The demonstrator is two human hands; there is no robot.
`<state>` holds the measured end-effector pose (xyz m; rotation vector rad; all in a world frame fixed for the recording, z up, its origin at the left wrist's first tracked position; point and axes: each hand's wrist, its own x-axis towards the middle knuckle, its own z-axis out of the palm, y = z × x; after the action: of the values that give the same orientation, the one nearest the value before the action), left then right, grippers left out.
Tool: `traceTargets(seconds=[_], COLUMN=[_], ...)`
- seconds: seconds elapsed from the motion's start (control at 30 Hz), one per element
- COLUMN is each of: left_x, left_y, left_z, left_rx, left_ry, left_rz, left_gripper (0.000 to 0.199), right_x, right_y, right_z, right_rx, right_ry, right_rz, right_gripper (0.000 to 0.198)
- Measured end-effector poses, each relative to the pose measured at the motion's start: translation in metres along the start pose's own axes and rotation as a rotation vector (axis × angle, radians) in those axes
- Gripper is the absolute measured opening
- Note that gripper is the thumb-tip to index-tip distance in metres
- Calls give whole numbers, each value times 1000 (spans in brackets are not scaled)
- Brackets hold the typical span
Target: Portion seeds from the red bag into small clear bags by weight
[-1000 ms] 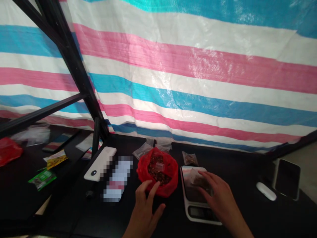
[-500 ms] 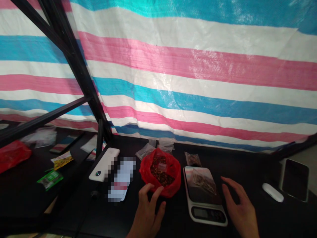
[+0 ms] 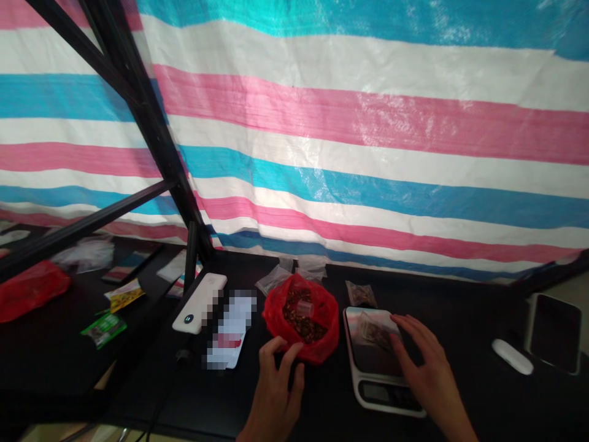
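Note:
A red plastic bag [image 3: 324, 344], rolled open, holds many small brown pieces and a small clear plastic cup [image 3: 304, 308]. At its near edge is my left hand [image 3: 279, 377], fingers bent and apart, fingertips seemingly against the red plastic. A digital kitchen scale [image 3: 368, 356] with a white body and dark top stands to the right. On it lies a small clear bag [image 3: 372, 331] of brown contents. Reaching over the scale's right side, my right hand [image 3: 426, 356] has thumb and fingers apart at that bag's right edge; whether it touches the bag I cannot tell.
Another filled clear bag [image 3: 361, 294] lies behind the scale. A white power bank [image 3: 197, 304] and a phone [image 3: 232, 331] are on the left. Rightward lie a white oval object [image 3: 513, 356] and a dark-screened device [image 3: 555, 331]. A black metal frame [image 3: 154, 138] rises at left.
My right hand has moved left from beside the scale to over its top, by the small bag. My left hand stays at the red bag. The view has shifted slightly.

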<state>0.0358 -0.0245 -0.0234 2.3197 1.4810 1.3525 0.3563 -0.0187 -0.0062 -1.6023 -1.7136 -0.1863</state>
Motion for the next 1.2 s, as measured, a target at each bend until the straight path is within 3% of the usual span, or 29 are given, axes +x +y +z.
traceTargets(seconds=[0.47, 0.57, 0.67, 0.87, 1.2], left_x=[1, 2, 4, 5, 6], left_y=[0, 0, 1, 2, 2], left_z=[-1, -3, -4, -6, -10], left_rx=[-44, -61, -85, -134, -187], left_ry=[27, 39, 53, 89, 114], left_rz=[-34, -44, -64, -101, -135], left_gripper=[31, 30, 29, 28, 28], right_x=[7, 16, 27, 42, 37], right_y=[4, -13, -48, -112, -112], right_z=[17, 20, 21, 36, 54], right_rx=[-141, 28, 234, 328, 254], right_ry=[-182, -222, -262, -397, -400], right_rz=[66, 125, 158, 25, -24], right_gripper=[47, 44, 39, 26, 24])
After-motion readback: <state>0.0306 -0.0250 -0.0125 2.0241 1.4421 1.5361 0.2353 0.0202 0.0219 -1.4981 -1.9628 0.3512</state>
